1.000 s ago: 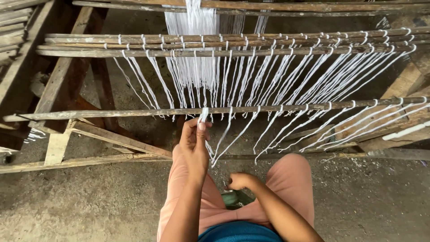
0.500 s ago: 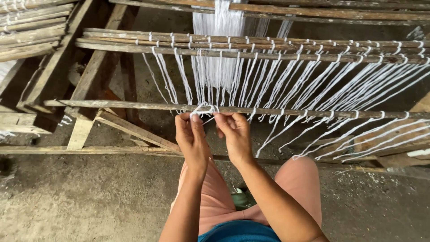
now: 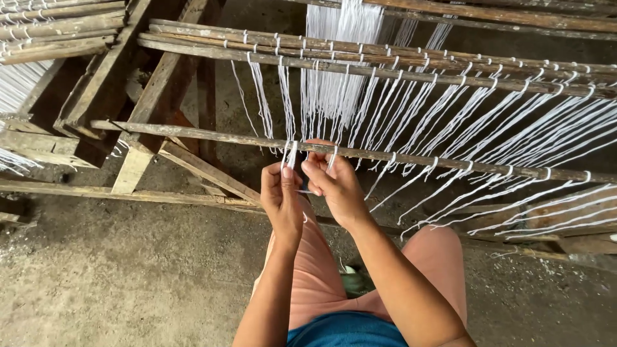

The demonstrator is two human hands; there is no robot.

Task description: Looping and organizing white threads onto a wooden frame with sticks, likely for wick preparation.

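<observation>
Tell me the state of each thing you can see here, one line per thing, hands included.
left hand: raised at the rod, pinching a white cord.
right hand: raised beside it, fingers on the same cord.
white cord: looped over the rod, held taut.
wooden rod: lying level across the frame.
other white cords: strung slanting between the rods, untouched.
concrete floor: dusty, stained.

A rough grey concrete floor [image 3: 116, 270], dusty and stained, fills the lower view. Weathered wooden beams [image 3: 77, 191] cross it on the left. Soft, even daylight falls, without hard shadows.
</observation>
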